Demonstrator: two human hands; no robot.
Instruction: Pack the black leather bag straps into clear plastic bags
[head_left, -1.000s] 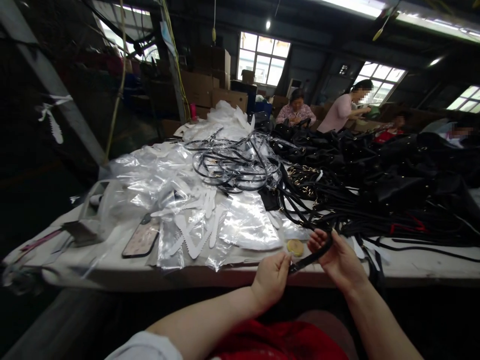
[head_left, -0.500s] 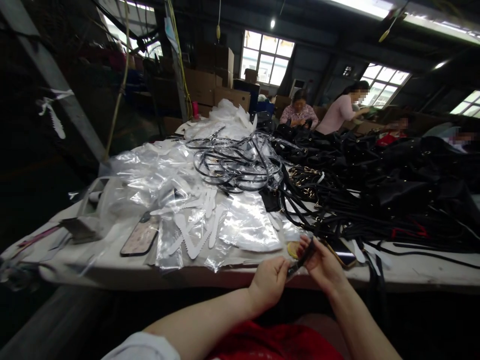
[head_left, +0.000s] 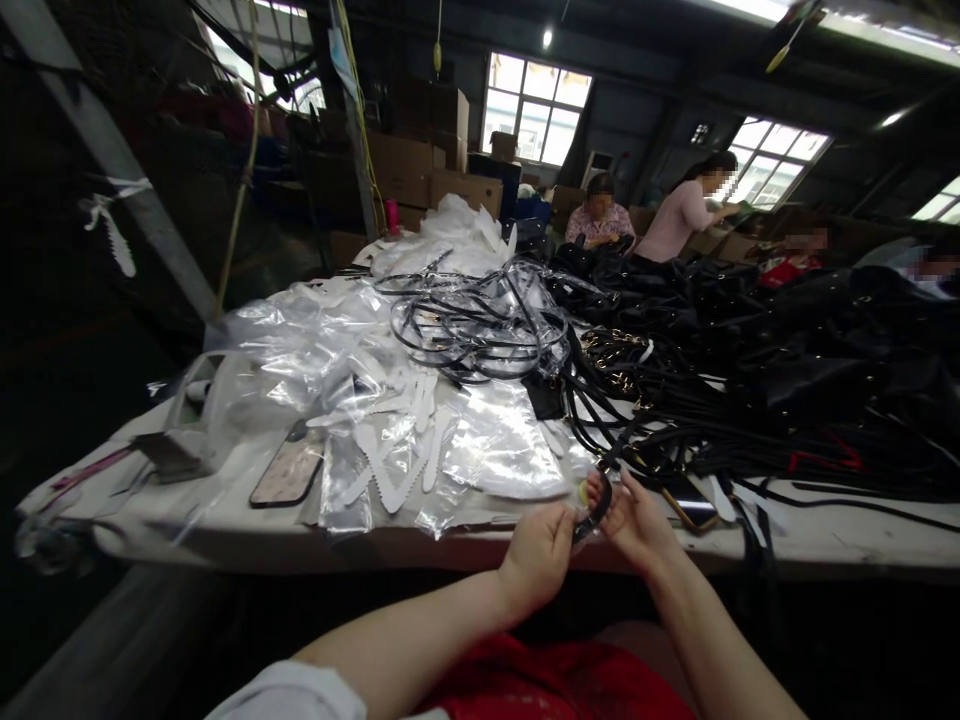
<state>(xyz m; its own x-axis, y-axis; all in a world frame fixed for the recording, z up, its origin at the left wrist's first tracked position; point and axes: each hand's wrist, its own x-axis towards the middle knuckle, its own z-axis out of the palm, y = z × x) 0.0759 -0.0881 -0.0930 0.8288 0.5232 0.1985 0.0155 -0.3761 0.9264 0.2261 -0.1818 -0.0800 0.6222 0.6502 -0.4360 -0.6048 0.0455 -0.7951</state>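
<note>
A black strap (head_left: 602, 500) runs in a curve between my two hands at the table's front edge. My left hand (head_left: 538, 562) is closed in a pinch on its lower end, where some clear plastic shows. My right hand (head_left: 637, 528) has its fingers curled about the strap higher up, thumb raised beside it. Past the fingertips, the strap reaches toward the pile of black straps with gold clasps (head_left: 619, 375). A small yellow round thing (head_left: 583, 492) lies partly hidden behind my right fingers. Flat clear plastic bags (head_left: 506, 450) lie just beyond my left hand.
White notched strips (head_left: 386, 480) and a phone (head_left: 289, 470) lie to the left, near a tape dispenser (head_left: 187, 420). A second phone (head_left: 691, 503) rests at right. Bagged straps (head_left: 480, 330) and black bags (head_left: 810, 370) heap farther back. Co-workers are across the table.
The strap between my hands has bent from nearly straight into a curve, with its upper part now toward the pile. My right fingers have shifted along it; the view has moved slightly.
</note>
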